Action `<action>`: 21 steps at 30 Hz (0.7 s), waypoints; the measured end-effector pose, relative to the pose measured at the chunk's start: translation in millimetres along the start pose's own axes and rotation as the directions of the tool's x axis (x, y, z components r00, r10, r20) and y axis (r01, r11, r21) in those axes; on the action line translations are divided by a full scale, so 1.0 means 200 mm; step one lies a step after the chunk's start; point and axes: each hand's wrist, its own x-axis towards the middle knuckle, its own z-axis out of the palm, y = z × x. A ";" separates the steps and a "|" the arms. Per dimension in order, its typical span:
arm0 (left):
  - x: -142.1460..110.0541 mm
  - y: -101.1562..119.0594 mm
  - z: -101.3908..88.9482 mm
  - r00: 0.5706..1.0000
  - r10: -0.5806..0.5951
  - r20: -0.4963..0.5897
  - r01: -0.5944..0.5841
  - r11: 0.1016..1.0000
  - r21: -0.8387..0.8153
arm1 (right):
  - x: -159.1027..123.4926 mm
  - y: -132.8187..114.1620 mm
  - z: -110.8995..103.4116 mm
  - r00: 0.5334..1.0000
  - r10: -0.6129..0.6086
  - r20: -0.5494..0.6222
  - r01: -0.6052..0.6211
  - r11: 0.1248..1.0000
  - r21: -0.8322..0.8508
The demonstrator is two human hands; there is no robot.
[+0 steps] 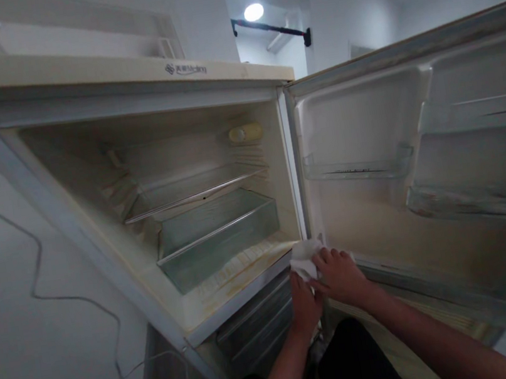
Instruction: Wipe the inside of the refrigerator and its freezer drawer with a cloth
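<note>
Dark-trousered knees point(356, 354) filled bottom centre; above, the left hand point(304, 301) and right hand point(343, 276) pinched a white cloth point(303, 256), bunched above the left, beside the fridge point(110, 64).

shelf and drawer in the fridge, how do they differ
Shape: the shelf is a flat pane, while the drawer is a deep box with a tall front.
Height: the shelf sits partway up the fridge; the drawer sits below it, near the floor.
Both look see-through, and neither hand touches them.
</note>
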 end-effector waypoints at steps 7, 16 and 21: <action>0.22 0.17 -0.09 0.914 -0.333 -0.231 0.230 0.895 -0.382 | 0.05 -0.07 0.09 0.995 -0.020 -0.097 0.010 0.995 -0.103; 0.44 0.34 -0.07 0.963 0.176 0.203 -0.145 0.977 -0.156 | -0.22 0.16 0.09 0.987 -0.005 -0.159 -0.043 0.956 -0.292; 0.40 0.30 -0.03 0.907 0.282 0.313 -0.280 0.959 -0.051 | -0.46 0.43 0.04 0.990 0.064 -0.124 -0.099 0.951 -0.294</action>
